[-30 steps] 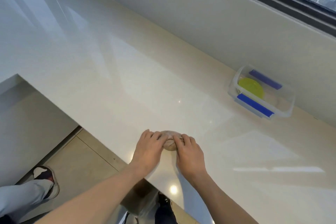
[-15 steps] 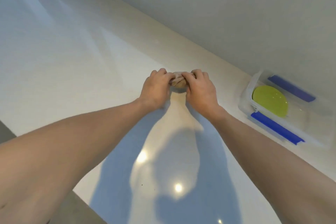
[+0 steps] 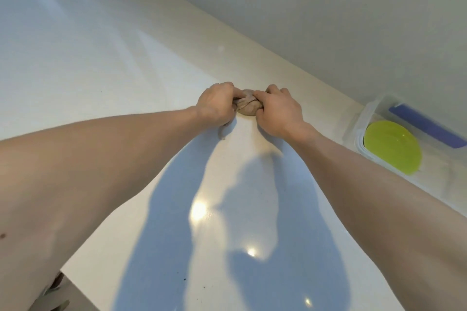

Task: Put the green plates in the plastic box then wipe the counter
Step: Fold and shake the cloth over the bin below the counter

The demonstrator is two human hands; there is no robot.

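Note:
A small bunched brownish cloth [image 3: 248, 106] lies on the glossy white counter [image 3: 106, 63], close to the back wall. My left hand [image 3: 216, 105] grips its left side and my right hand [image 3: 279, 113] grips its right side, both pressing it down with arms stretched far forward. At the right, a clear plastic box [image 3: 364, 121] with blue clips stands against the wall. A green plate [image 3: 393, 146] lies inside it; my right forearm covers the box's near edge.
A pale wall [image 3: 328, 20] rises right behind the counter. The counter's front edge [image 3: 83, 288] runs across the lower left, with floor and a shoe below it. A few dark specks dot the counter near the front.
Both hands have pushed the cloth away from the counter's front edge toward the back wall. My head has leaned forward, so the box now sits nearer the right edge.

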